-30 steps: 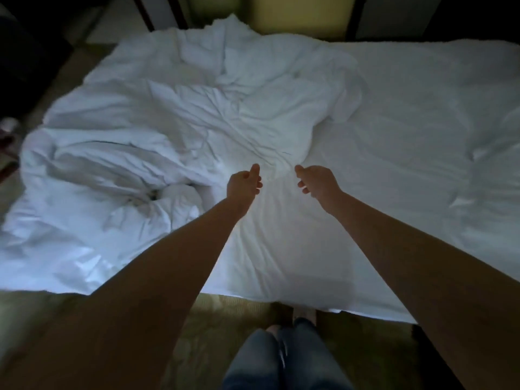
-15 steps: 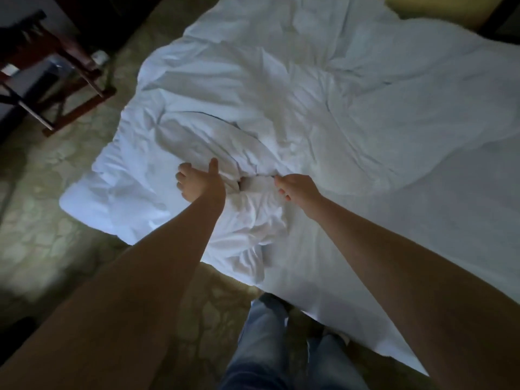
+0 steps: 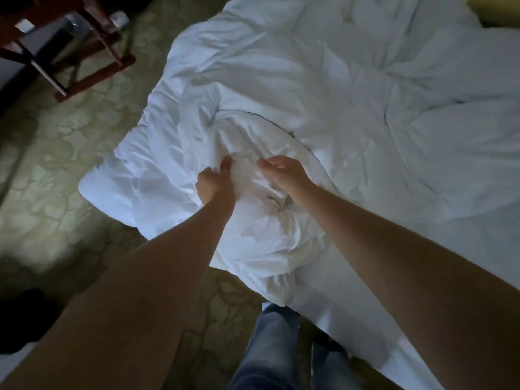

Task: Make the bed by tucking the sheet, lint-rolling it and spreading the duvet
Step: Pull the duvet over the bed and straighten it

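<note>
The duvet (image 3: 202,128) lies bunched and heavily creased on the left side of the bed (image 3: 374,327), with one corner hanging past the left edge over the floor (image 3: 56,170) and a rumpled lump spilling over the near edge. The left hand (image 3: 215,182) grips a fold of the duvet, its fingers curled into the cloth and its thumb pressed up against a raised ridge. The right hand (image 3: 284,171) is just beside it, lying on the same mound with thumb and forefinger pointing left; its other fingers are hidden under the hand, so I cannot tell whether it holds the cloth or only rests on it. A dark seam line curves across the duvet just beyond the right hand. To the right and near, the sheet (image 3: 464,271) lies flatter over the bed, touching the bunched duvet along a wrinkled border. The person's legs in blue jeans (image 3: 270,350) stand close against the near edge of the bed. The floor has a pale, blotchy pattern. Far left stands a dark red-brown wooden stand (image 3: 90,60) with crossed legs, well apart from the bed, with a small pale object (image 3: 119,18) beside it. A dark shape (image 3: 22,313) sits on the floor near left, too dim to identify.
</note>
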